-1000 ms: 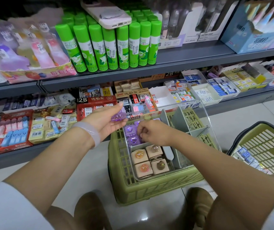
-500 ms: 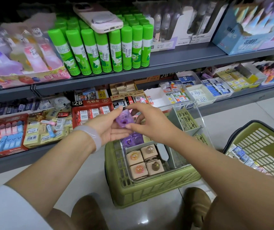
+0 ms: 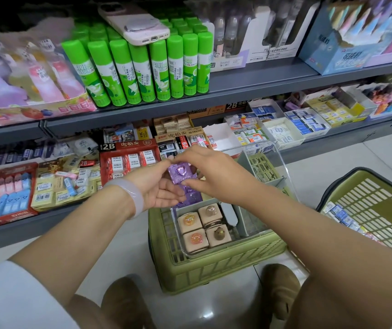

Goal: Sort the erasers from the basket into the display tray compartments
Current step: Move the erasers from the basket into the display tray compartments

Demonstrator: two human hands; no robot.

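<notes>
Both hands, left hand [image 3: 159, 186] and right hand [image 3: 210, 173], pinch the purple eraser [image 3: 181, 173] (heart-faced); lower it squarely into the display tray [image 3: 235, 251]'s far-left compartment, beside matching purples.

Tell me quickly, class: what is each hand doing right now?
Left hand: holds the purple heart eraser packet from the left side.
Right hand: pinches the same packet with thumb and fingertips, above the display tray.
</notes>
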